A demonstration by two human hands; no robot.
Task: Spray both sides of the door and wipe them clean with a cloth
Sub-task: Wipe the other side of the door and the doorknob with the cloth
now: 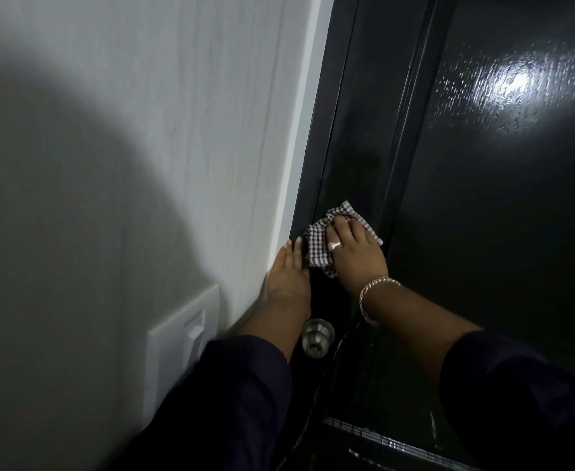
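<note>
The glossy black door [483, 198] fills the right half of the head view, with wet droplets shining at its upper right. My right hand [355, 253] presses a checked cloth [320, 244] flat against the door's left stile, just above the knob. My left hand [288, 277] rests with straight fingers along the door's edge where it meets the white frame. A round metal knob [316, 336] sits below both hands. No spray bottle is in view.
A white wall [109, 164] takes up the left half, with a white door frame strip [299, 158] beside the door. A white light switch plate [180, 338] sits on the wall at lower left. A ridged panel moulding [381, 440] crosses the door's lower part.
</note>
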